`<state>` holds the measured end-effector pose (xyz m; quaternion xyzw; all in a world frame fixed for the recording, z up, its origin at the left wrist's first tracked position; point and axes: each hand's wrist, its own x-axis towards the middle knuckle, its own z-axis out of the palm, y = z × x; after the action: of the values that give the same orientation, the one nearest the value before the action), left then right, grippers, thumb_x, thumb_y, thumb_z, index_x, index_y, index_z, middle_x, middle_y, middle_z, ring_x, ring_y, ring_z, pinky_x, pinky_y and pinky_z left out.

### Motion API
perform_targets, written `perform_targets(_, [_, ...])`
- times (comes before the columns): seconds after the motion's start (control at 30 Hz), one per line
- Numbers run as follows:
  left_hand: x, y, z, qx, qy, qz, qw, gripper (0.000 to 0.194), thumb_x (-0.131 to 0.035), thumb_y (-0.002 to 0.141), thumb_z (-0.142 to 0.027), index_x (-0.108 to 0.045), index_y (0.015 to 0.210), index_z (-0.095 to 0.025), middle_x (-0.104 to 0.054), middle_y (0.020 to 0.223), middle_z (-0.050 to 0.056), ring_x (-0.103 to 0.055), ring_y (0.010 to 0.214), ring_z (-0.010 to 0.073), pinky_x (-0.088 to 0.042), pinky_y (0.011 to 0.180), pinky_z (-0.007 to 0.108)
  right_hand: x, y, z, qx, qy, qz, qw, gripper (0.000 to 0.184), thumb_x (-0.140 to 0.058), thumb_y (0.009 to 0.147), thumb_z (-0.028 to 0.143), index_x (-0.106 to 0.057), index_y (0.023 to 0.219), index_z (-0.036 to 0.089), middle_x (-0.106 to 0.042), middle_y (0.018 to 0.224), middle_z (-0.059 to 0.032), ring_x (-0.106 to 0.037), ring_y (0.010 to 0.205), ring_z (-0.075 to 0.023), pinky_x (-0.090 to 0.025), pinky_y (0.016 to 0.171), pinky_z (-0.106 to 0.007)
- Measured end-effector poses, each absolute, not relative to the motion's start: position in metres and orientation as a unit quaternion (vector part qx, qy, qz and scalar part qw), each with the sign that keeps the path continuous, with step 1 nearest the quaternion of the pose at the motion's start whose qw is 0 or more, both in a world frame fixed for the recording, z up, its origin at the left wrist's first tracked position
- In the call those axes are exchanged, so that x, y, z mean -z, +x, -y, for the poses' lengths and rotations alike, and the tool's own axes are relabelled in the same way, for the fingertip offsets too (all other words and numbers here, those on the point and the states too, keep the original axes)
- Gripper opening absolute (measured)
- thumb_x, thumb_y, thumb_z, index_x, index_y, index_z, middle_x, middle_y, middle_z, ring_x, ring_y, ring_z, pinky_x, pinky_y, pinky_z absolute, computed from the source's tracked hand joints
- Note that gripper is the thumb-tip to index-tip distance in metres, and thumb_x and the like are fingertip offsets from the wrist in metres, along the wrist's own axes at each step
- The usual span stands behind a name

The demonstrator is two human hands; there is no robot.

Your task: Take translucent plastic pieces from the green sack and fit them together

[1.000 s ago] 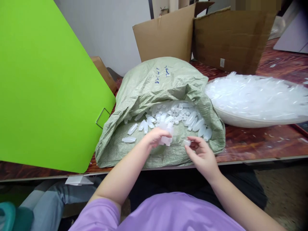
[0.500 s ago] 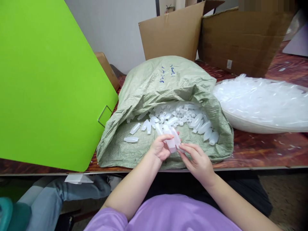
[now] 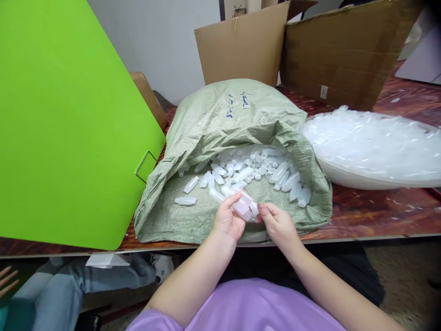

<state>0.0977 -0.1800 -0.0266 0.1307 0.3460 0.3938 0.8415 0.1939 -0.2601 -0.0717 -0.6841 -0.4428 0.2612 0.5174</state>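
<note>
My left hand [image 3: 228, 223] is closed around several small translucent plastic bottles [image 3: 242, 208], its thumb lying over them. The fingertips of my right hand [image 3: 279, 226] pinch the end of one bottle at the right side of this bunch. Both hands are over the mouth of a pale green woven sack [image 3: 203, 119], with blue handwriting on its top. Inside the sack many loose bottles [image 3: 248, 172] lie in a heap, and a single bottle [image 3: 186, 201] rests apart at the left.
To the right stands a wide white basin [image 3: 351, 180] heaped with translucent pieces. Cardboard boxes [image 3: 241, 50] stand behind the sack. A large green board [image 3: 76, 138] with a wire handle leans at the left. Another person's hand [image 3: 7, 280] shows at the lower left.
My right hand came in from the right with a small bottle and met the bunch in my left hand. The bunch has tilted. Another person's hand has appeared at the lower left.
</note>
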Motion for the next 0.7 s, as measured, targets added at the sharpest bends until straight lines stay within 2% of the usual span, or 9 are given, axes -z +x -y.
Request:
perform_targets(0.13, [0.026, 0.096, 0.179, -0.412, 0.120, -0.353, 0.831, 0.012, -0.060, 0.066, -0.007, -0.061, 0.078, -0.008, -0.062, 0.069, 0.005, -0.060, 0.067, 0.0141, -0.048, 0.066, 0.026, 0.080, 0.194, 0.260, -0.213, -0.661, 0.467, 0.547, 0.026, -0.054, 0.082, 0.043, -0.060, 0.089, 0.019, -0.065, 0.080, -0.0037, -0.062, 0.072, -0.0170, -0.051, 0.067, -0.029])
perform_targets(0.3, [0.023, 0.095, 0.181, -0.403, 0.111, -0.331, 0.846, 0.013, -0.060, 0.066, -0.006, -0.061, 0.079, -0.008, -0.062, 0.070, 0.005, -0.060, 0.068, 0.0145, -0.048, 0.066, 0.026, 0.082, 0.196, 0.261, -0.023, -0.638, 0.518, 0.570, 0.016, -0.063, 0.078, 0.032, -0.061, 0.091, 0.022, -0.060, 0.090, -0.0061, -0.059, 0.084, -0.0188, -0.052, 0.076, -0.035])
perform_targets(0.37, [0.023, 0.096, 0.182, -0.403, 0.110, -0.328, 0.847, 0.013, -0.061, 0.066, -0.007, -0.061, 0.080, -0.008, -0.062, 0.071, 0.005, -0.059, 0.069, 0.0149, -0.048, 0.066, 0.026, 0.083, 0.196, 0.259, -0.054, -0.640, 0.510, 0.573, 0.019, -0.062, 0.078, 0.033, -0.060, 0.093, 0.021, -0.059, 0.091, -0.0069, -0.059, 0.083, -0.0185, -0.054, 0.074, -0.035])
perform_targets(0.5, [0.026, 0.097, 0.183, -0.409, 0.112, -0.342, 0.839, 0.012, -0.061, 0.066, -0.007, -0.061, 0.078, -0.008, -0.061, 0.070, 0.004, -0.058, 0.067, 0.0140, -0.047, 0.066, 0.026, 0.090, 0.194, 0.255, -0.223, -0.624, 0.475, 0.579, 0.025, -0.060, 0.080, 0.037, -0.059, 0.099, 0.020, -0.062, 0.087, -0.0054, -0.061, 0.073, -0.0161, -0.055, 0.068, -0.033])
perform_targets(0.57, [0.028, 0.097, 0.183, -0.416, 0.117, -0.346, 0.832, 0.012, -0.063, 0.065, -0.007, -0.060, 0.077, -0.009, -0.060, 0.069, 0.003, -0.058, 0.066, 0.0129, -0.047, 0.065, 0.025, 0.093, 0.194, 0.253, -0.226, -0.619, 0.473, 0.585, 0.024, -0.062, 0.078, 0.036, -0.061, 0.096, 0.021, -0.060, 0.085, -0.0042, -0.060, 0.073, -0.0157, -0.055, 0.069, -0.033])
perform_targets(0.7, [0.029, 0.097, 0.186, -0.436, 0.140, -0.338, 0.822, 0.017, -0.066, 0.063, -0.008, -0.061, 0.079, -0.009, -0.061, 0.071, 0.003, -0.058, 0.067, 0.0121, -0.046, 0.066, 0.023, 0.091, 0.192, 0.253, -0.157, -0.625, 0.460, 0.611, 0.023, -0.066, 0.075, 0.033, -0.061, 0.093, 0.021, -0.054, 0.091, -0.0051, -0.059, 0.078, -0.0163, -0.056, 0.071, -0.033])
